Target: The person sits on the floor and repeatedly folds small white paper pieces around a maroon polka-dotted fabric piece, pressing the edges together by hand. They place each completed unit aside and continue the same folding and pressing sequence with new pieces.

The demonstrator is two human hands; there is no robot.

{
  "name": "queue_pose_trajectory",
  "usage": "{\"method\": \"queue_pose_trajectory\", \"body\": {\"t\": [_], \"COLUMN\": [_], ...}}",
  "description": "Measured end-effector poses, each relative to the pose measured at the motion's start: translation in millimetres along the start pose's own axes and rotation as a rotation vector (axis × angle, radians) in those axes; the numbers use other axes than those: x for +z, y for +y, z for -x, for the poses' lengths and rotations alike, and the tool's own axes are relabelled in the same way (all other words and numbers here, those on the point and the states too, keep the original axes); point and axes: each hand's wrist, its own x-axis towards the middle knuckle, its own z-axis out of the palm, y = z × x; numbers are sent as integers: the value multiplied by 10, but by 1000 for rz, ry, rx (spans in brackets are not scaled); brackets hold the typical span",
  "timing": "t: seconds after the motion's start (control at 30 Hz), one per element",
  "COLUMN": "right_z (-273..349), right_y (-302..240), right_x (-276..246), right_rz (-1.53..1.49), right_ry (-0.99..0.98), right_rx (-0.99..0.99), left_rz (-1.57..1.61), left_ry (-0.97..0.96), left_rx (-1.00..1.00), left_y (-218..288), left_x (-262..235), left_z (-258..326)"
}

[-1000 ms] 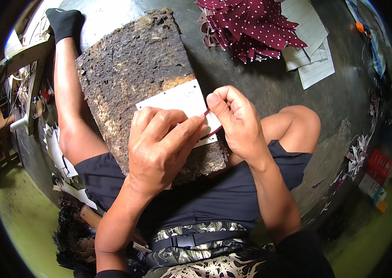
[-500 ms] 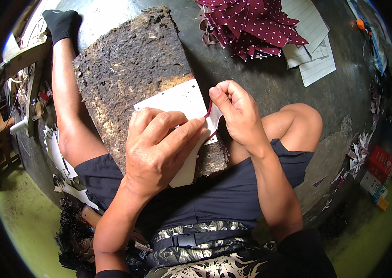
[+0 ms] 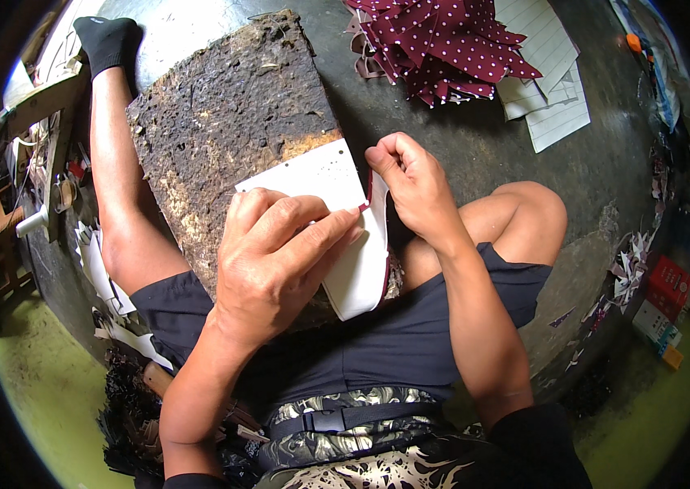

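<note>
A white card piece (image 3: 337, 183) with a dark red edge lies on a rough brown board (image 3: 227, 122) that rests across my lap. My left hand (image 3: 275, 261) presses flat on the card, fingers spread over its near part. My right hand (image 3: 410, 183) pinches the card's dark red edge strip at the right side, thumb and forefinger closed on it. The lower part of the card curves down over the board's near edge.
A heap of dark red white-dotted fabric pieces (image 3: 443, 45) lies on the grey floor at the top. White lined paper sheets (image 3: 553, 98) lie beside it. Paper scraps (image 3: 100, 269) lie left of my leg; small boxes (image 3: 663, 301) sit at the right.
The card has turned more upright on the board and slid toward me. My right hand has shifted along its red edge; my left hand stays pressed on it.
</note>
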Motion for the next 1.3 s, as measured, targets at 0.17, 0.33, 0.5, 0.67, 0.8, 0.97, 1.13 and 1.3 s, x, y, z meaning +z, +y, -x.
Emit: {"method": "queue_pose_trajectory", "body": {"t": [0.17, 0.33, 0.5, 0.67, 0.8, 0.97, 1.13, 1.3], "right_z": [-32, -71, -109, -113, -147, -91, 559, 783], "right_y": [-18, 31, 100, 156, 282, 201, -339, -485], "right_x": [5, 5, 10, 1, -7, -152, -285, -53], "right_rz": [35, 77, 126, 171, 164, -863, -1337, -825], "right_ry": [16, 32, 43, 68, 113, 281, 248, 249], "right_rx": [6, 15, 6, 30, 26, 372, 338, 52], "left_rz": [12, 26, 38, 40, 8, -2, 15, -5], "left_ry": [-3, 5, 21, 38, 42, 55, 58, 31], "left_rx": [2, 0, -2, -1, 33, 30, -18, -60], "left_y": [-6, -14, -21, -22, -25, -14, 23, 63], "left_x": [-13, -8, 3, 11, 28, 62, 73, 77], "left_z": [-7, -9, -11, 3, 14, 23, 48, 26]}}
